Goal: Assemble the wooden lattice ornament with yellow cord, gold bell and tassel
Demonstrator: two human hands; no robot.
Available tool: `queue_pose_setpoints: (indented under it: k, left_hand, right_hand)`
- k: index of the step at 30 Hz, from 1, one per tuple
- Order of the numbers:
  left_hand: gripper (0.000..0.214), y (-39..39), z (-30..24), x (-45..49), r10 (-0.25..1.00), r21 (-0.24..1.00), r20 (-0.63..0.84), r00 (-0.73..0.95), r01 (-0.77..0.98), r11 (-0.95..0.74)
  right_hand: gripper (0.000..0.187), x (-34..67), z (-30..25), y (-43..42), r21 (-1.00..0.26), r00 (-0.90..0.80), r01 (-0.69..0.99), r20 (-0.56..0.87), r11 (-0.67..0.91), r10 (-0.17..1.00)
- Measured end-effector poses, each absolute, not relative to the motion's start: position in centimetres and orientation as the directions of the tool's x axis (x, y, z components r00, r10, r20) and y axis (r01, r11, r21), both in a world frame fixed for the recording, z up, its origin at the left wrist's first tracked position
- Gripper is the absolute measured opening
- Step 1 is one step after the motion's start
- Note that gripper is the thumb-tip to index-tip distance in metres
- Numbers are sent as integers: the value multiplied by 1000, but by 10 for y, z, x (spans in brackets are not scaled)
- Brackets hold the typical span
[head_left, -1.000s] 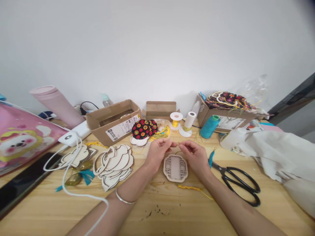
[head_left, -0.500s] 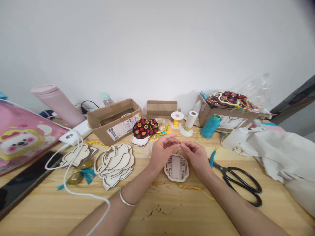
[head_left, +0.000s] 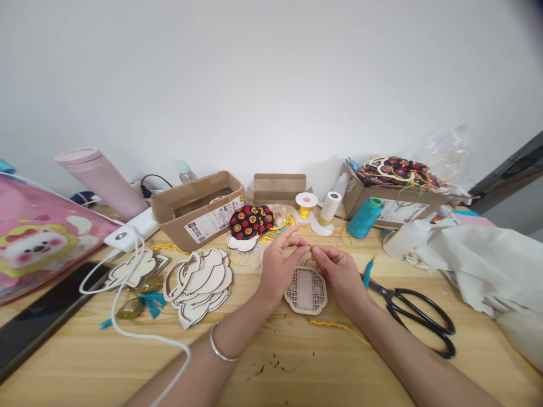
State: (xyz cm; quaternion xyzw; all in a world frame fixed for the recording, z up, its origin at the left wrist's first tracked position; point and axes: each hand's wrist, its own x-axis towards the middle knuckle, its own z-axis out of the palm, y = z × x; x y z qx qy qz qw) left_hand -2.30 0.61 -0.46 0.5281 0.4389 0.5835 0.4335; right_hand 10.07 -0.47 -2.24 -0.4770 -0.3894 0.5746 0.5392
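Observation:
My left hand (head_left: 283, 261) and my right hand (head_left: 337, 270) meet fingertip to fingertip, pinching a thin cord (head_left: 309, 261) between them. The cord's loop hangs just above a pale wooden lattice frame (head_left: 306, 291) with a scalloped outline, which lies flat on the table. Most of the cord is hidden by my fingers. Below the frame, beside my right forearm, lies a yellow braided string (head_left: 333, 324). To the right of my right hand are black-handled scissors (head_left: 418, 311) and a teal tassel (head_left: 369, 273).
Pale wooden cutouts (head_left: 203, 282) are stacked at the left, near gold ornaments (head_left: 130, 308) and a white cable (head_left: 144, 338). Behind stand cardboard boxes (head_left: 172, 229), a yellow thread spool (head_left: 305, 210), a white roll (head_left: 330, 209) and a teal thread cone (head_left: 365, 219). White cloth (head_left: 475, 260) covers the right side.
Both hands keep pinching the cord at nearly the same spot, with only a slight shift of the fingers. The whole view has moved a little.

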Motion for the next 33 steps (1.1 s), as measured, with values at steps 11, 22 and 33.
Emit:
queue_pose_setpoints:
  k: [11, 22, 33]
  left_hand:
    - [42, 4, -3, -21, 965, 964, 250, -73, -69, -255]
    - [68, 10, -5, -19, 990, 763, -89, 108, -632, 137]
    - [65, 12, -9, -21, 971, 653, -147, 190, -719, 239]
  right_hand:
    - [21, 100, -22, -7, -947, 3, -302, -116, -110, 993]
    - [23, 99, -13, -8, -997, 99, -82, -16, -7, 995]
    - [17, 100, -6, -10, -922, 159, 328, 266, 203, 951]
